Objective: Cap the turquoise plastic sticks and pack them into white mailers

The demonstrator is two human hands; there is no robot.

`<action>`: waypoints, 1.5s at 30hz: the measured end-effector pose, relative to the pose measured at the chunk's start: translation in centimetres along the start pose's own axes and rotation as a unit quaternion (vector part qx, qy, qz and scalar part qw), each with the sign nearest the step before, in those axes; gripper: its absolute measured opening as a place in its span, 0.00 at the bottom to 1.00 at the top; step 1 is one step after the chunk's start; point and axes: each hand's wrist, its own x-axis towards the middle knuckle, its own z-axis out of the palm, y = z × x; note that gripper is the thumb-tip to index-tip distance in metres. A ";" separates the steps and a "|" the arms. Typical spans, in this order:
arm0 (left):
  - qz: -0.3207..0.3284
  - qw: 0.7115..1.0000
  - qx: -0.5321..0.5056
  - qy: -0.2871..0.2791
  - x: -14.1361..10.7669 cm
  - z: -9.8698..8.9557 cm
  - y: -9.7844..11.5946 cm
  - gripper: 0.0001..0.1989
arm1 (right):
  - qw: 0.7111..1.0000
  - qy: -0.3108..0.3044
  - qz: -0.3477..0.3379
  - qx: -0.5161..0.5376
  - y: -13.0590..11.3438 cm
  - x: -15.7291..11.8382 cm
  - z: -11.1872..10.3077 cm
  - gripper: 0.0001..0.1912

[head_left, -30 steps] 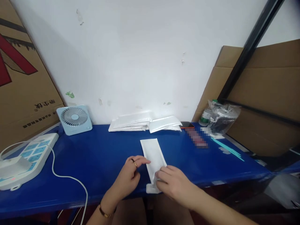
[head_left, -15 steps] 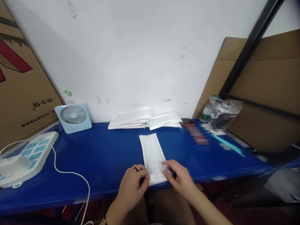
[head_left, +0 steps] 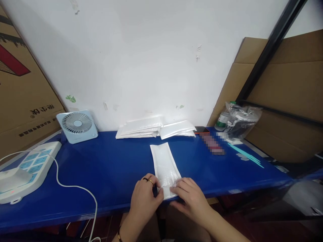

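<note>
A narrow white padded envelope (head_left: 165, 161) lies on the blue table, its near end at the table's front edge. My left hand (head_left: 146, 195), with rings on it, pinches the left side of that near end between thumb and fingers. On the right side, my right hand (head_left: 190, 196) rests its fingertips on the envelope's near end, the thumb lower and apart from the fingers. Two piles of similar white envelopes (head_left: 141, 128) (head_left: 177, 129) lie against the wall.
On the left are a light blue fan (head_left: 77, 124), a white power strip (head_left: 41, 171) and its white cable (head_left: 75, 186). A phone (head_left: 202, 130), a bottle (head_left: 222, 121), a clear plastic bag (head_left: 243, 122) and turquoise strips (head_left: 246, 154) lie right. Cardboard (head_left: 290, 87) stands behind.
My right hand's fingers have moved slightly left and down over the envelope's near end, and its thumb has dropped away. My left hand has shifted slightly right, still at the envelope's edge.
</note>
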 end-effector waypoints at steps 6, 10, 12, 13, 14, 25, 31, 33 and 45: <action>0.047 0.992 -0.117 0.020 -0.7 -1.0 -1.0 0.11 | 0.995 -0.075 -0.069 -0.006 0.9 0.7 -1.9 0.08; 0.200 0.976 -0.077 -0.029 -0.1 -1.2 -0.7 0.23 | 0.995 -0.070 -0.071 -0.007 1.4 2.0 -2.9 0.10; 0.224 0.973 -0.031 -0.048 0.5 -1.0 -0.5 0.13 | 0.997 -0.055 -0.058 -0.011 1.4 2.5 -2.9 0.11; 0.220 0.975 -0.014 -0.042 0.9 -0.8 -0.4 0.10 | 0.997 -0.048 -0.056 -0.020 1.4 2.7 -2.9 0.11; 0.212 0.977 -0.005 -0.031 1.2 -0.5 -0.3 0.09 | 0.997 -0.039 -0.058 -0.036 1.4 2.7 -2.9 0.11; 0.077 0.966 -0.155 0.193 0.7 -1.3 -2.6 0.24 | 0.986 0.114 0.110 0.049 4.8 12.9 -10.1 0.10; 0.035 0.962 -0.220 0.155 0.3 -1.6 -3.5 0.13 | 0.803 0.175 0.258 0.508 9.0 27.3 -7.1 0.03; 0.034 0.960 -0.235 0.148 0.3 -1.7 -3.5 0.12 | 0.817 0.191 0.317 0.443 10.2 30.1 -3.6 0.01; 0.016 0.951 -0.273 0.145 0.7 -1.6 -3.2 0.11 | 0.967 -0.061 0.247 0.031 17.4 25.9 -2.4 0.33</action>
